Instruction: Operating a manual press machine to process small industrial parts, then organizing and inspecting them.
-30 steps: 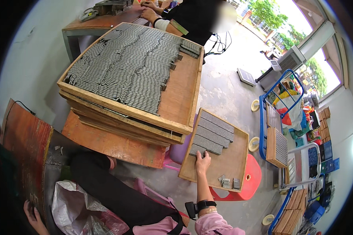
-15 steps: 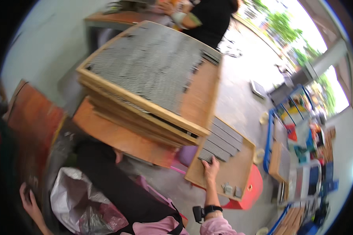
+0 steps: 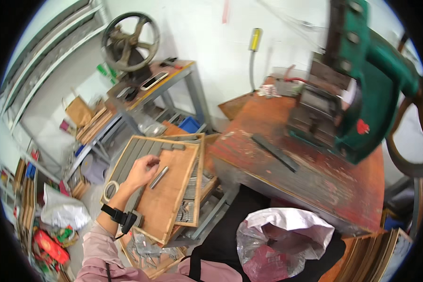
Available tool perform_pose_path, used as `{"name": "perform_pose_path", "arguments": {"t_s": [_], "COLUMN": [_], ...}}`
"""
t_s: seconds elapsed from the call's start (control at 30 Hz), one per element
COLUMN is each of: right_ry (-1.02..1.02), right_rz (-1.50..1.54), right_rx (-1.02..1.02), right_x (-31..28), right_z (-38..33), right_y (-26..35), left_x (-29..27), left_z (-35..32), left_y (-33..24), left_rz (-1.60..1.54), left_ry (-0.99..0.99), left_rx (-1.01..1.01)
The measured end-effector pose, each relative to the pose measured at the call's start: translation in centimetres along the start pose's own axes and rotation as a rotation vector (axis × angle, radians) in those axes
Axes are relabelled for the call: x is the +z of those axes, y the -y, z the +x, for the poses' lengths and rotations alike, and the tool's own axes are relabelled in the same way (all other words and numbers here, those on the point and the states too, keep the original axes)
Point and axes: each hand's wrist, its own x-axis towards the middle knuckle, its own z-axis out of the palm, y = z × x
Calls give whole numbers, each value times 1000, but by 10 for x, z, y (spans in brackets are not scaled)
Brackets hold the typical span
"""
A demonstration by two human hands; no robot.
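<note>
Workshop: left hand (image 3: 141, 171) grips grey bar (image 3: 159, 177)

My left arm, dressed for the workshop

I see a pink long sleeve (image 3: 98, 254) covering my forearm, pushed up short of the wrist, and a black strap with a chunky black device (image 3: 120, 217) buckled around it. My left hand (image 3: 141, 171) is bare, without glove or ring.
</note>
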Motion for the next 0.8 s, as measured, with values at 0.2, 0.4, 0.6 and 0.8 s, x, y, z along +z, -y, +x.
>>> {"name": "perform_pose_path", "arguments": {"t_s": [0.2, 0.4, 0.6, 0.8], "right_ry": [723, 1024, 1130, 1140], "right_rz": [44, 180, 143, 91], "right_rx": [-615, -835, -919, -885], "right_x": [103, 175, 194, 191], "right_z": [44, 40, 31, 35], "right_y": [57, 96, 111, 104], "left_x": [-25, -38, -42, -39], "left_z": [-101, -143, -130, -121], "left_y": [94, 102, 109, 113], "left_rz": [134, 305, 334, 372], "left_ry": [473, 730, 883, 970], "left_rx": [28, 130, 193, 231]}}
